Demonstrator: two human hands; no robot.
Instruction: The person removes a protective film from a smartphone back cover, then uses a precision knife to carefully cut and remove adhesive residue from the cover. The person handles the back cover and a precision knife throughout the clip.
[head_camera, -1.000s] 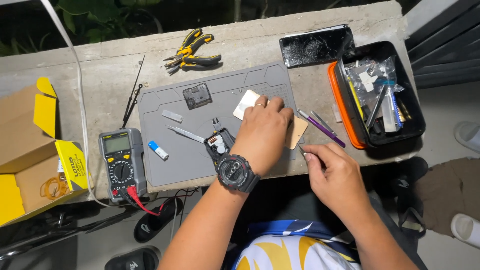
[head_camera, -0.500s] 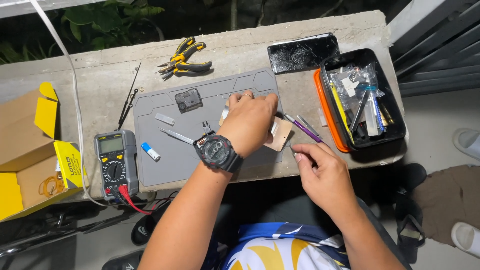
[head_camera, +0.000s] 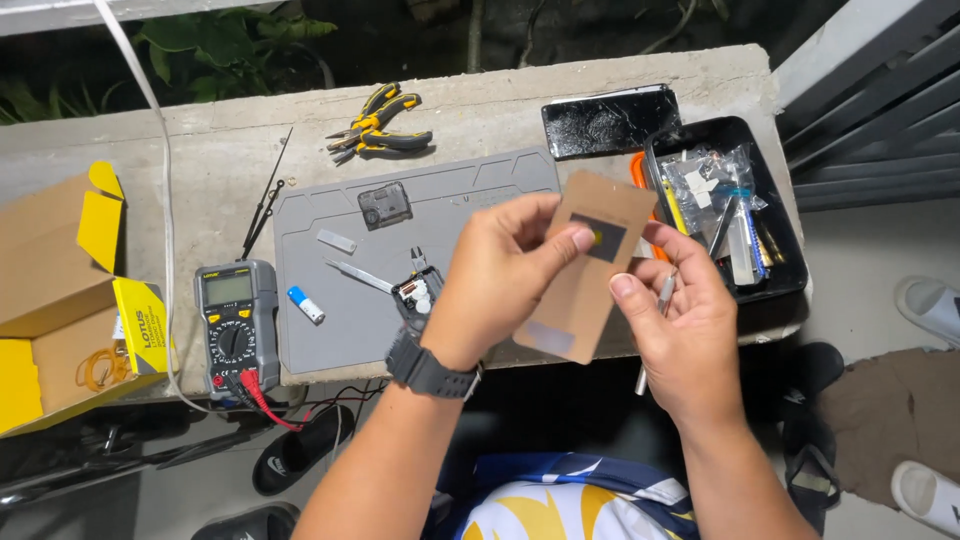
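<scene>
A person's left hand and right hand pinch a brown card sleeve between them, raised above the grey work mat and tilted up for viewing. The right hand also clamps a slim metal tool. On the mat lie tweezers; a multimeter sits left of it, a black parts tray right.
</scene>
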